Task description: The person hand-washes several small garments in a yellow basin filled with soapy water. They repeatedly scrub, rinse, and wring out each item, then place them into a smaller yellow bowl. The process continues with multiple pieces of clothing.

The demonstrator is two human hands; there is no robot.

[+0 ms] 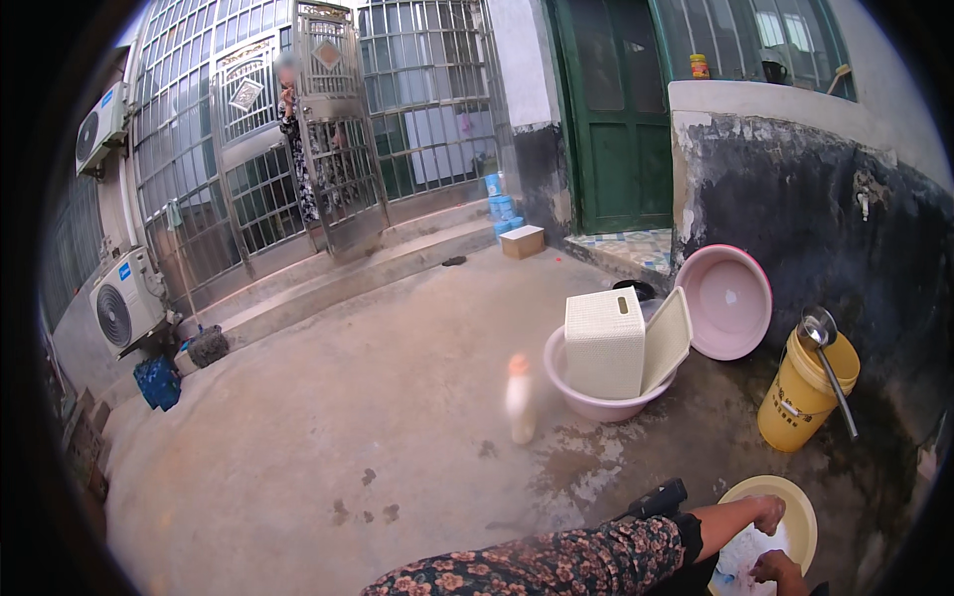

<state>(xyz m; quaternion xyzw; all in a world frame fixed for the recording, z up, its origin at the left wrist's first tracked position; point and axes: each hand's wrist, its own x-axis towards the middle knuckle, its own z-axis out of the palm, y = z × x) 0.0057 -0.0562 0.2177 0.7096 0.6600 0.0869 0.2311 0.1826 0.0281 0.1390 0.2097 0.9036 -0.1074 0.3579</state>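
Observation:
A pale yellow basin stands at the lower right, with white suds or wet cloth and a bit of blue inside. My left hand, at the end of a floral sleeve with a black cuff, is curled over the basin's far side. Lower down, my right hand is bent over the white contents, its forearm cut off by the picture's edge. Whether either hand grips cloth is too small to make out. Beyond my left arm lies a black object, partly hidden by the sleeve.
A yellow bucket carries a metal ladle. A pink basin holds a cream woven-look box; another pink basin leans on the wall. A white bottle stands on the concrete. A person stands at the metal gate.

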